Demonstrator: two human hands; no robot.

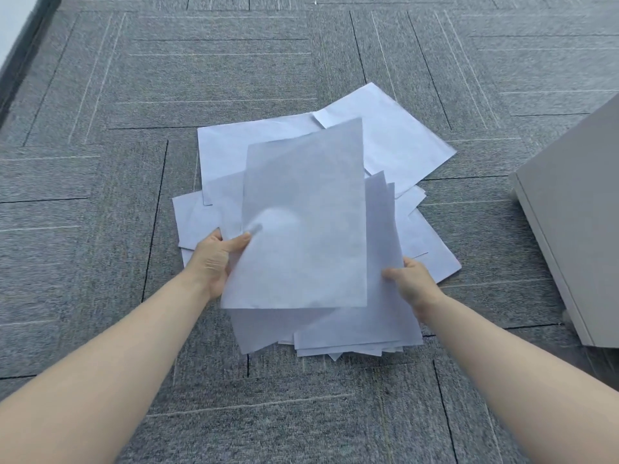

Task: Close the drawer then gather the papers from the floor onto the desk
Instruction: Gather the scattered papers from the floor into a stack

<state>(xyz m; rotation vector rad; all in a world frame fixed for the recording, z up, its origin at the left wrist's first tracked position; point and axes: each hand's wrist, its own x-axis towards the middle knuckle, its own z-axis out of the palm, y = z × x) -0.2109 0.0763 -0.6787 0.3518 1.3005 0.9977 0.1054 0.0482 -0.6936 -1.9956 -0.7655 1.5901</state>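
Both my hands clamp a loose sheaf of papers above the carpet: my left hand pinches its left edge, thumb on top, my right hand grips its right edge. More white sheets lie scattered beneath and beyond it. All look blank. At the right stands a grey cabinet.

Grey carpet tiles, grey cabinet
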